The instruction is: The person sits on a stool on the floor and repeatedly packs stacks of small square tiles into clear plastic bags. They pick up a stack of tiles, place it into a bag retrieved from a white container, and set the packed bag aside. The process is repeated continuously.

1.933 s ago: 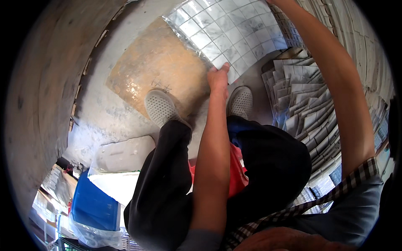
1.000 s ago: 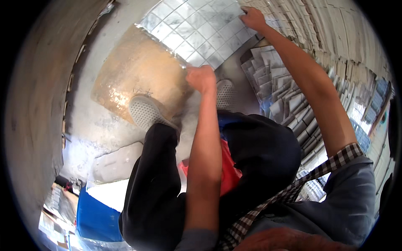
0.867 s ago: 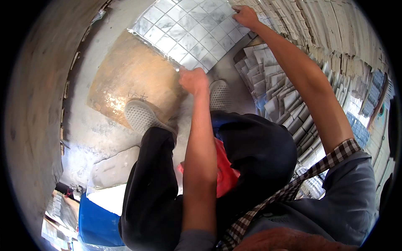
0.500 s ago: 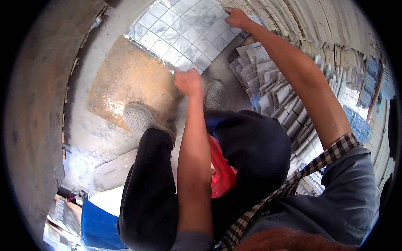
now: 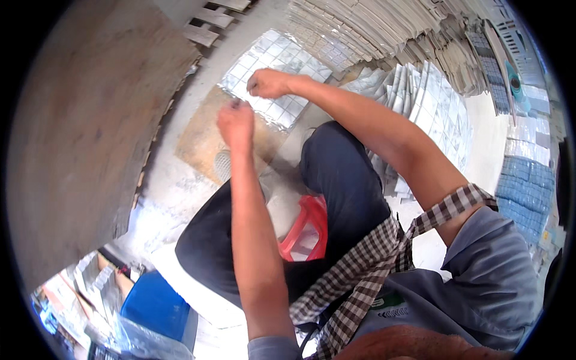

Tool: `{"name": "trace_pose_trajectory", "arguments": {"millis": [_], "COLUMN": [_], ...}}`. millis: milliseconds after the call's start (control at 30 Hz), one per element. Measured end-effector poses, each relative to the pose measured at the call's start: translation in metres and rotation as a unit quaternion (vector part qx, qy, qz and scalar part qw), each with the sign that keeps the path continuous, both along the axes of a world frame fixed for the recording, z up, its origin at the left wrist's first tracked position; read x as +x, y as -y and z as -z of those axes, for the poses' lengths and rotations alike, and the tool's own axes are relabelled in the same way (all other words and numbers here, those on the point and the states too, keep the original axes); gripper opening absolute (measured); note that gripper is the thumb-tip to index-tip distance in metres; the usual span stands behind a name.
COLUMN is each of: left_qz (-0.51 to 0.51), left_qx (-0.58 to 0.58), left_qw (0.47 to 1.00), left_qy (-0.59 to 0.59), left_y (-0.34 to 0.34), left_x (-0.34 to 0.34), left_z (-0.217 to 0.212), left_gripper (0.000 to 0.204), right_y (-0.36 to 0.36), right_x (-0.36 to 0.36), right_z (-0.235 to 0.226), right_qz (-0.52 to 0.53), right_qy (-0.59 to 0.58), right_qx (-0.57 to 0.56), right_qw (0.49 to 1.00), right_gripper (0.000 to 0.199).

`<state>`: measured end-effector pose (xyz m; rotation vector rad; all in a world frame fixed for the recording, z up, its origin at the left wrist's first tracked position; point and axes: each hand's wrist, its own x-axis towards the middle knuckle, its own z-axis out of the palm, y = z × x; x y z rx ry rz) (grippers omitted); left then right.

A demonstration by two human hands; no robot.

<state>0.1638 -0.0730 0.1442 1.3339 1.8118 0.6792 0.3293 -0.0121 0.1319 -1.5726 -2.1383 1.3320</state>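
The shirt point(image 5: 480, 264) bears a small printed mark. A strip of floor point(image 5: 159, 201) separates the board point(image 5: 201, 129) from the wooden panel point(image 5: 90, 150). At the board's far end lies the tile sheet point(image 5: 281, 57); over its near side, the right hand point(image 5: 270, 83) curls, the left hand point(image 5: 236, 125) bunches, blurred. Whether either grips anything, I can't tell.

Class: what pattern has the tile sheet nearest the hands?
The tile sheet shows a grid of whitish, pale-grey squares, best in the head view.
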Motion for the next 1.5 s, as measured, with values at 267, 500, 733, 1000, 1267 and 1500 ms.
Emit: {"name": "trace_pose_trajectory", "arguments": {"millis": [267, 500, 733, 1000, 1267, 1500], "left_qz": [-0.101, -0.233, -0.481, -0.337, -0.309, -0.205], "left_qx": [0.252, 0.033, -0.318, -0.297, -0.252, -0.192], "left_qw": [0.946, 0.945, 0.801, 0.88, 0.912, 0.923], "left_qy": [0.175, -0.227, 0.161, -0.155, -0.097, -0.262], "left_y": [0.099, 0.282, 0.343, 0.34, 0.387, 0.421], "left_x": [-0.146, -0.341, -0.267, -0.294, -0.337, -0.351], "left_z": [-0.213, 0.052, 0.124, 0.153, 0.233, 0.222], "left_gripper": [0.036, 0.055, 0.079, 0.1, 0.068, 0.097], "right_y": [0.103, 0.106, 0.106, 0.104, 0.103, 0.087], "right_x": [-0.018, -0.013, 0.012, -0.003, 0.003, 0.017], "right_z": [-0.083, -0.083, -0.077, -0.08, -0.087, -0.056], "right_qz": [-0.074, -0.069, -0.102, -0.056, -0.056, -0.099], "right_qy": [0.079, 0.096, 0.103, 0.093, 0.1, 0.086], "right_qx": [0.094, 0.087, 0.039, -0.003, 0.0, 0.035], "right_qw": [0.99, 0.989, 0.989, 0.994, 0.993, 0.991], "right_gripper": [0.03, 0.029, 0.029, 0.029, 0.029, 0.027]}}
